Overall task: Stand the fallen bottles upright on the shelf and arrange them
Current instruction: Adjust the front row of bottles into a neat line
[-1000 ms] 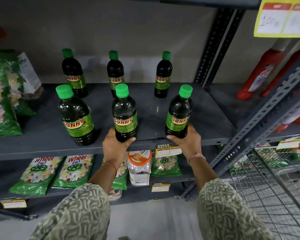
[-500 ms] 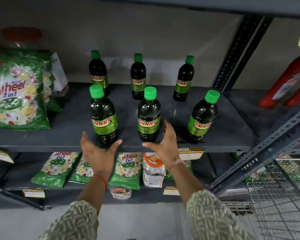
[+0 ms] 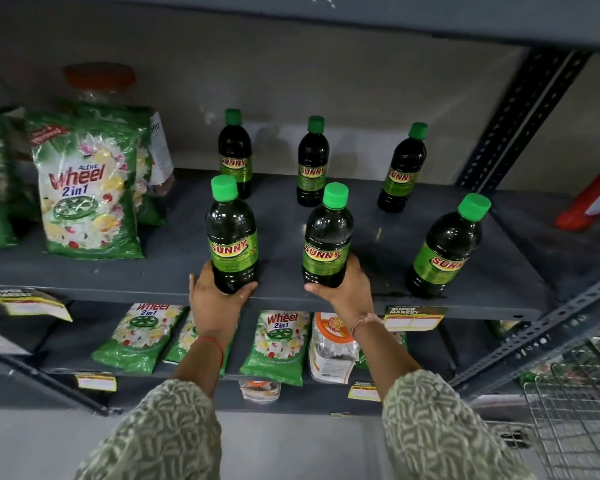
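Note:
Several dark Sunny bottles with green caps stand upright on the grey shelf (image 3: 378,237) in two rows. My left hand (image 3: 215,299) grips the base of the front left bottle (image 3: 232,237). My right hand (image 3: 347,292) grips the base of the front middle bottle (image 3: 327,240). The front right bottle (image 3: 445,247) stands free near the shelf's front edge. Behind them stand the back left bottle (image 3: 234,154), the back middle bottle (image 3: 312,161) and the back right bottle (image 3: 402,168), close to the wall.
Green Wheel detergent packs (image 3: 87,188) stand at the shelf's left, with a jar behind. Red bottles (image 3: 593,202) sit on the neighbouring shelf at right. A slotted steel upright (image 3: 513,123) bounds the shelf. More packs and a jar lie below. A wire basket (image 3: 575,410) is at the lower right.
Both hands let go of the front middle and right bottles, opened, shifted left, and now hold the front left and middle bottles. The view also panned left.

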`<state>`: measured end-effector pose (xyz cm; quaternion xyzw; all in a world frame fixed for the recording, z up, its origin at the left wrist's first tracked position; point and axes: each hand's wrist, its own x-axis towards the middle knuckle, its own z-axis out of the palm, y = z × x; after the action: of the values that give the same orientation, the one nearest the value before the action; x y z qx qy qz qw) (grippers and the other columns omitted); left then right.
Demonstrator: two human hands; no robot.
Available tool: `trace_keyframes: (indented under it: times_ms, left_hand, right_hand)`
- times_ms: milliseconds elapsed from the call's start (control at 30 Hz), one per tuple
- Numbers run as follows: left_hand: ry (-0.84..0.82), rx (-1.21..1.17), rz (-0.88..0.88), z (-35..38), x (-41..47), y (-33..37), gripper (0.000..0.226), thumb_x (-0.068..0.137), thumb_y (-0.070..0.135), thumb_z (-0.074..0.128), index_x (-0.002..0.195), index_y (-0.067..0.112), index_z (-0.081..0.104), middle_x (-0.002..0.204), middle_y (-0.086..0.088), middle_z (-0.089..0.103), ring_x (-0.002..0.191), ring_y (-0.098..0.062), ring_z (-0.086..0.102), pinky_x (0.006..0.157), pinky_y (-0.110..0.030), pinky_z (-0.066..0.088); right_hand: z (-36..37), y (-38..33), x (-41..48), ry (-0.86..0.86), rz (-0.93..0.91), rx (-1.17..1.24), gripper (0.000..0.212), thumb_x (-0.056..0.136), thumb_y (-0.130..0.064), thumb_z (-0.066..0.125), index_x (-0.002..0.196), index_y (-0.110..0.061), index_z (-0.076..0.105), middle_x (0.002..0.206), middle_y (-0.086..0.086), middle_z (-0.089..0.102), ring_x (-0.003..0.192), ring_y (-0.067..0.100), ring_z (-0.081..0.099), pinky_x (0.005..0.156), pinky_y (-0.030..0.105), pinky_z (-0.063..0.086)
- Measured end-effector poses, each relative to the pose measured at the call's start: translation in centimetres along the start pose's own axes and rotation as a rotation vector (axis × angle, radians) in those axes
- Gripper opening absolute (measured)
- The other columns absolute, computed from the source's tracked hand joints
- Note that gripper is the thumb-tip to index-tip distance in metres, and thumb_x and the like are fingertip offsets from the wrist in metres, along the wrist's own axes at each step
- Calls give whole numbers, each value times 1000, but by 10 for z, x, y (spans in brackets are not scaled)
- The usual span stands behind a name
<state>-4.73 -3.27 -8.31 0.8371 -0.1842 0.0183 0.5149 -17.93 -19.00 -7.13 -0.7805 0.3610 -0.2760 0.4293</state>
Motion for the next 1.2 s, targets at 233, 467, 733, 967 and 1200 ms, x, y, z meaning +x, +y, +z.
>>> trace_keyframes:
  times_ms: [233, 467, 733, 967, 1200]
  left_hand:
    - [28, 0, -27, -19, 14, -8, 63, 60, 23, 83, 114, 5, 55, 112, -18, 67, 112, -36, 55, 114, -51, 28]
    - [21, -59, -64, -29, 20, -13, 67, 59, 21, 84, 117, 9, 53, 114, -17, 65, 106, -35, 59, 92, -44, 50]
    - [-65, -89, -46, -37, 21, -20, 69, 62, 15, 82, 124, 11, 50, 119, -14, 65, 110, -29, 60, 96, -38, 48]
    - [-78, -90, -57, -38, 22, -20, 67, 64, 16, 81, 124, 10, 50, 119, -15, 65, 109, -30, 60, 94, -36, 47]
    - [-83, -89, -52, -38, 20, -20, 67, 66, 14, 80, 125, 8, 50, 120, -16, 64, 111, -31, 59, 93, -35, 46]
  right_hand:
    - [1, -1, -2, -1, 2, -11, 77, 58, -26, 85, 120, -8, 44, 117, 12, 60, 107, 24, 56, 86, 26, 43]
    - [3, -4, -4, -17, 6, -28, 79, 59, -29, 84, 123, -8, 43, 118, 11, 60, 108, 23, 56, 87, 27, 44]
    - [1, -10, -9, -4, -12, -36, 72, 59, -28, 84, 118, -9, 47, 114, 8, 62, 96, 13, 52, 83, 24, 42]
    - [1, -11, -11, -8, -30, -59, 73, 58, -29, 85, 118, -10, 47, 114, 8, 62, 98, 16, 55, 86, 28, 46]
    - [0, -11, -13, -27, -31, -75, 73, 57, -29, 85, 117, -9, 47, 113, 8, 61, 97, 15, 54, 86, 26, 45]
